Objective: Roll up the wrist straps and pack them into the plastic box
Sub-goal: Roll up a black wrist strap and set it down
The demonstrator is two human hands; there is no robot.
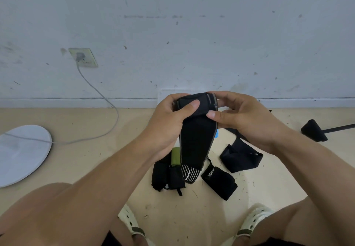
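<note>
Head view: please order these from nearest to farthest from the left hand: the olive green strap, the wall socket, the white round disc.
1. Olive green strap, on the floor just below the left hand.
2. Wall socket, up-left on the wall.
3. White round disc, far left on the floor.

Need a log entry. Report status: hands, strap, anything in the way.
Left hand and right hand both grip strap, top end rolled, tail hanging. More straps on floor. Box hidden behind hands. Nothing blocking.

A: What's in the hands?
B: The left hand and right hand grip a long black fabric wrist strap, its top end rolled.
A: Below?
B: More black rolled straps lie on the beige floor.
</note>
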